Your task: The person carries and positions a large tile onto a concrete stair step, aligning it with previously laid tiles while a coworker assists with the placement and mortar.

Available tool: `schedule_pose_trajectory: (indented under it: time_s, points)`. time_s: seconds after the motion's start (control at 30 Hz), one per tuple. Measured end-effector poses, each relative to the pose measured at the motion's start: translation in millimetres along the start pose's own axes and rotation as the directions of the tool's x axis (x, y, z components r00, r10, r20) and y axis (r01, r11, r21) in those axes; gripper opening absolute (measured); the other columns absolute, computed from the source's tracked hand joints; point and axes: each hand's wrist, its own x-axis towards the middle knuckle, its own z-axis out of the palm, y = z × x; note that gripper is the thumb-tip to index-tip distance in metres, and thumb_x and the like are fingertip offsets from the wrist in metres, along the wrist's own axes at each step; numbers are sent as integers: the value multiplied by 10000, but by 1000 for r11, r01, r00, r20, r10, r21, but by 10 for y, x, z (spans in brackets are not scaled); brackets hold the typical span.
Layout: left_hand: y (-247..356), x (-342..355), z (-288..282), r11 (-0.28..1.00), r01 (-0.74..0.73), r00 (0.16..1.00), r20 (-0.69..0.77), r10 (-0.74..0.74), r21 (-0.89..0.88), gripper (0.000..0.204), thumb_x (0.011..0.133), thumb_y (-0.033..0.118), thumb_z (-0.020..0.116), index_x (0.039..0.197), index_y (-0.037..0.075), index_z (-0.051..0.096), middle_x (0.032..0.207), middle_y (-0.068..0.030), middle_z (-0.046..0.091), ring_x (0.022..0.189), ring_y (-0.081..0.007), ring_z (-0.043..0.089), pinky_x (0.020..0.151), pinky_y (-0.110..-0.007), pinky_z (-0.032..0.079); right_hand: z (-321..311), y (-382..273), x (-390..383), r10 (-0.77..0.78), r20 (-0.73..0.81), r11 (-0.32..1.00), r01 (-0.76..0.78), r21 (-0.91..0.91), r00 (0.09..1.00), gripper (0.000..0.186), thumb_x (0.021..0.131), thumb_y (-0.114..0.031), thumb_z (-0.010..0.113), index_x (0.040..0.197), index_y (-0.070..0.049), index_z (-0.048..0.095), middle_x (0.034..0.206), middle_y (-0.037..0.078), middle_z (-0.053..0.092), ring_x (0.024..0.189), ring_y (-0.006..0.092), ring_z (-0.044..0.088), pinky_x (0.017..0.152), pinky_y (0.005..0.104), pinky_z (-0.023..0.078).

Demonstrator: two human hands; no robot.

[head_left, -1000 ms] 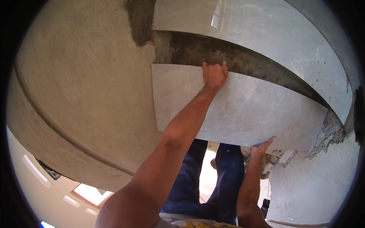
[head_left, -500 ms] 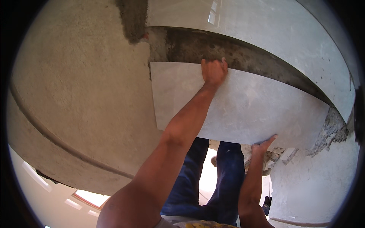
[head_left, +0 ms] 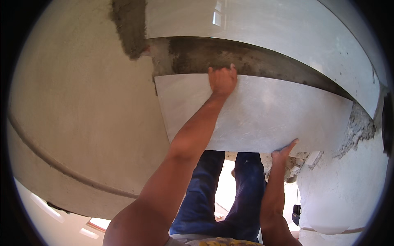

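My left hand (head_left: 222,80) is closed over the upper edge of a pale grey marbled rectangular tile (head_left: 258,110), fingertips curled along it. Low on the right, my right hand (head_left: 283,148) grips the tile's bottom edge, thumb raised along its face. Above the tile runs a dark, rough strip of mortar or concrete (head_left: 193,53), and beyond that a glossy pale tile (head_left: 266,24) reflects a window. The fingertips of both hands are partly hidden at the tile's edges.
A beige plastered wall (head_left: 69,102) with a long groove fills the left. On the right are broken grey mortar (head_left: 357,129) and a pale surface (head_left: 332,184). My trousered legs (head_left: 197,188) show below the tile, with some rubble behind them.
The whole view has tilted slightly counterclockwise, so the tile's right end appears higher and its left end lower and further left. Both hands keep their grip on the same edges.
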Motion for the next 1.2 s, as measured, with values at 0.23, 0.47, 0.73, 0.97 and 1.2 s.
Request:
schedule_pose_trajectory:
  time_s: [0.23, 0.47, 0.73, 0.97, 1.2]
  points:
    - [-223, 31, 151, 998, -56, 982, -185, 49, -37, 602, 999, 422, 475, 694, -17, 752, 672, -205, 699, 666, -441, 658, 817, -506, 475, -237, 222, 383, 53, -200, 973, -5, 233, 978, 967, 864, -631, 723, 1457, 76, 433, 1428, 180, 544, 1274, 306, 552, 1110, 452, 434]
    - [-101, -59, 72, 977, -164, 956, -267, 124, -133, 608, 1003, 411, 500, 703, -76, 709, 616, -275, 623, 549, -434, 634, 580, -514, 481, -120, 108, 175, -24, -296, 952, 112, 285, 955, 820, 810, -538, 832, 1236, 122, 597, 1201, 181, 658, 1031, 258, 668, 916, 415, 564]
    - [-167, -24, 105, 993, -65, 982, -185, 46, -96, 631, 997, 475, 497, 783, -67, 740, 691, -287, 660, 673, -468, 679, 654, -541, 517, -160, 157, 214, -20, -303, 942, 119, 313, 953, 799, 817, -514, 836, 1222, 132, 598, 1189, 192, 659, 1020, 247, 666, 906, 392, 567]
    - [-188, 4, 69, 993, -89, 979, -188, 74, -72, 662, 996, 504, 489, 784, -70, 741, 686, -292, 659, 680, -475, 681, 658, -554, 516, -106, 106, 130, -1, -363, 947, 118, 299, 932, 767, 832, -494, 831, 1197, 139, 602, 1146, 184, 670, 977, 235, 675, 872, 382, 577]
    - [-118, -32, 68, 995, -57, 988, -151, 44, -84, 649, 994, 484, 477, 767, -72, 726, 682, -283, 657, 661, -478, 667, 649, -550, 508, -135, 46, 55, -7, -353, 963, 101, 248, 936, 834, 827, -536, 818, 1232, 151, 571, 1194, 221, 652, 1049, 286, 668, 939, 425, 561]
